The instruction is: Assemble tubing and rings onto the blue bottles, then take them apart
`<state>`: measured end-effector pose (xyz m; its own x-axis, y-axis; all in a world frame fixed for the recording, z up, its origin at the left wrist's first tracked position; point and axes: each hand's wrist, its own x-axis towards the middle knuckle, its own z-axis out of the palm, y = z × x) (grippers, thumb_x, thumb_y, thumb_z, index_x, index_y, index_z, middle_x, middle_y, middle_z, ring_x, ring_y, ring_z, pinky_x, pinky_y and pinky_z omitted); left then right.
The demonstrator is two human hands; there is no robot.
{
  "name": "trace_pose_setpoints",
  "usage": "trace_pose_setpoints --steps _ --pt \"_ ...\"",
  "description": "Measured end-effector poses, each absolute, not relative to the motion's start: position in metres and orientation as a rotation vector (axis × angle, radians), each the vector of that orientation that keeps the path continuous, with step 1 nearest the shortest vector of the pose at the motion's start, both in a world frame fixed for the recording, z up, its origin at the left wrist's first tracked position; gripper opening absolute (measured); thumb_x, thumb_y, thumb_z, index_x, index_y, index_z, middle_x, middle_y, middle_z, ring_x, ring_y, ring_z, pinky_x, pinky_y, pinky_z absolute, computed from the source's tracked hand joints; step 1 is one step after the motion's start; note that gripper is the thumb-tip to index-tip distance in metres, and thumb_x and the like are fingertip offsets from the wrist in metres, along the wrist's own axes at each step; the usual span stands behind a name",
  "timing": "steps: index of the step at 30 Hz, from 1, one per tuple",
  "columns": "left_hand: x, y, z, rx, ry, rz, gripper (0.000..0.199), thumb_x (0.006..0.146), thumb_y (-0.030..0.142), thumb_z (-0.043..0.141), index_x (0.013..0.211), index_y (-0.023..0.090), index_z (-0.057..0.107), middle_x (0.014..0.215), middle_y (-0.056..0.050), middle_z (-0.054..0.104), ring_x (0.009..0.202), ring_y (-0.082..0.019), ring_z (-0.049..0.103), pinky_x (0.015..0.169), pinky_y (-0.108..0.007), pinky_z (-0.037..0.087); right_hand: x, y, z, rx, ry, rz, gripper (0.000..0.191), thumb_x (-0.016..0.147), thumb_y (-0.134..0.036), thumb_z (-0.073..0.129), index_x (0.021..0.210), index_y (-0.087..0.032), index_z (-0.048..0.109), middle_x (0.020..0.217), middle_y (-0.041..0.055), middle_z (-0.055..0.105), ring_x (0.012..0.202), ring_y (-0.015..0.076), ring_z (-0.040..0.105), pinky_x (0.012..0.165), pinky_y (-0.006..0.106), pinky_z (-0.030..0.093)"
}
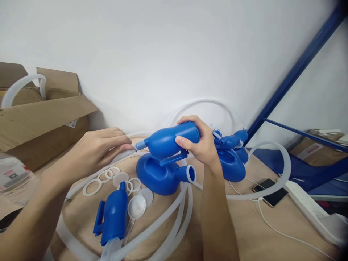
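Observation:
My right hand [197,139] wraps round the wide end of a blue plastic funnel-shaped piece [165,141] with a handle on its underside. Its narrow spout points left, and a translucent hose end covers it. The fingers of my left hand [108,146] pinch the hose [125,155] just left of that spout. Under the held piece lies a blue bottle [157,175] with its open neck to the right. A second blue handled piece [115,214] stands nearer me, beside white rings [92,187] and a round white cap [136,207].
Clear hoses [163,221] loop across the brown surface. More blue bottles [231,165] sit at the right, near a phone [270,192] and a white power strip [312,210]. An open cardboard box [46,116] stands at the left. A blue metal frame [296,72] rises at the right.

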<state>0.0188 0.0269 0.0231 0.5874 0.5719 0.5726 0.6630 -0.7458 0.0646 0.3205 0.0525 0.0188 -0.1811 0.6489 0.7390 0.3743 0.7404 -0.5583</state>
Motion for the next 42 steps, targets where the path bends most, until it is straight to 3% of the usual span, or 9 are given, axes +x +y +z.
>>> trace_pose_setpoints --steps 6,14,19,24,27,33,42 --pt "0.02 0.033 0.024 -2.696 -1.318 -0.879 0.037 0.106 0.046 0.046 0.098 0.019 0.071 0.084 -0.001 0.074 0.068 -0.015 0.063 0.066 -0.025 0.043 0.323 0.042 0.021 -0.62 -1.926 0.098 0.042 0.08 -0.047 0.086 0.114 -0.027 0.071 0.11 0.0027 0.074 0.1 0.0241 0.072 0.09 0.038 0.06" --pt "0.023 0.043 0.011 -2.545 -1.454 -0.623 0.037 0.109 0.044 0.043 0.117 0.018 0.069 0.112 -0.009 0.077 0.091 -0.024 0.069 0.082 -0.033 0.044 0.322 0.046 0.02 -0.493 -2.107 -0.096 0.041 0.09 -0.038 0.08 0.129 -0.03 0.069 0.123 0.005 0.073 0.111 0.024 0.072 0.097 0.038 0.06" --pt "0.037 0.041 0.007 -2.619 -1.313 -0.955 0.048 0.105 0.048 0.047 0.141 0.018 0.059 0.134 -0.011 0.072 0.112 -0.027 0.069 0.093 -0.034 0.051 0.311 0.054 0.014 -0.449 -1.99 0.034 0.044 0.085 -0.039 0.086 0.124 -0.027 0.069 0.12 0.0048 0.075 0.11 0.024 0.071 0.101 0.038 0.057" --pt "0.05 0.038 0.007 -2.872 -1.343 -0.978 0.045 0.1 0.048 0.056 0.129 0.015 0.064 0.097 -0.004 0.075 0.073 -0.017 0.063 0.068 -0.027 0.048 0.304 0.059 0.009 -0.493 -1.938 0.238 0.056 0.08 -0.044 0.089 0.129 -0.028 0.067 0.121 0.0047 0.074 0.108 0.0244 0.073 0.1 0.039 0.058" --pt "0.05 0.044 0.003 -2.911 -1.342 -1.005 0.045 0.098 0.055 0.056 0.12 0.016 0.066 0.093 -0.002 0.073 0.071 -0.016 0.06 0.066 -0.026 0.045 0.306 0.061 0.007 -0.497 -1.923 0.276 0.053 0.078 -0.043 0.091 0.124 -0.028 0.069 0.12 0.0042 0.074 0.108 0.0243 0.073 0.099 0.039 0.057" --pt "0.057 0.052 -0.004 -2.776 -1.312 -1.047 0.055 0.094 0.07 0.053 0.077 0.019 0.063 0.067 0.001 0.059 0.061 -0.015 0.048 0.061 -0.026 0.036 0.312 0.066 0.005 -0.472 -1.896 0.255 0.045 0.075 -0.04 0.092 0.112 -0.027 0.07 0.11 0.0023 0.075 0.1 0.0225 0.072 0.092 0.036 0.058" --pt "0.073 0.045 -0.005 -2.899 -1.234 -1.123 0.042 0.092 0.058 0.067 0.077 0.019 0.073 0.066 0.005 0.058 0.062 -0.011 0.046 0.061 -0.025 0.033 0.327 0.066 0.006 -0.309 -1.961 0.254 0.046 0.073 -0.031 0.095 0.112 -0.029 0.07 0.108 0.0023 0.074 0.104 0.0244 0.072 0.093 0.04 0.057"
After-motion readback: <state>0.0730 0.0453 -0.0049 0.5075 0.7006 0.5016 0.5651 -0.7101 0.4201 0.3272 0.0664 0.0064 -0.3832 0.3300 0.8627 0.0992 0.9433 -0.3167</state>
